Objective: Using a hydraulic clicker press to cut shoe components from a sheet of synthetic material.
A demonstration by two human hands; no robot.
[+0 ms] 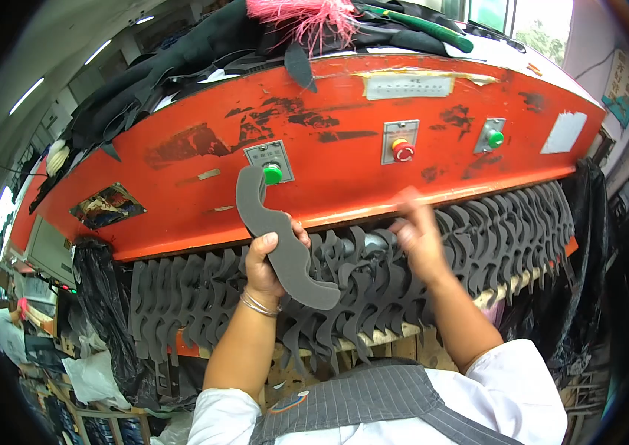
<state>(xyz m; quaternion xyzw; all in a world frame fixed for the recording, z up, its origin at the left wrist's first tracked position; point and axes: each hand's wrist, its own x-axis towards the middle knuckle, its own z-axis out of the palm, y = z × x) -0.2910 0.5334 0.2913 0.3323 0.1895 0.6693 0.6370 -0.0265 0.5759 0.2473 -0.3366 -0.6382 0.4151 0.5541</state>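
Observation:
A thick, dark grey foam piece (289,248) with a wavy outline is gripped in my left hand (260,268), thumb on its near face and fingers behind it. It is held up at a slant in front of the orange machine panel. To the right, my right hand (424,248) is raised over the row of cut foam, its fingers smeared by motion, so I cannot make out whether they hold anything. Below both hands stretches a long row of similar wavy foam strips (184,300), packed side by side. Between my hands some strips stand tilted and jumbled.
The orange panel (329,163) carries a green button (273,173), a red knob (403,151) and another green button (496,139). Dark sheet scraps and pink fringe (307,18) lie on top. Black plastic bags (103,311) hang at the row's left end.

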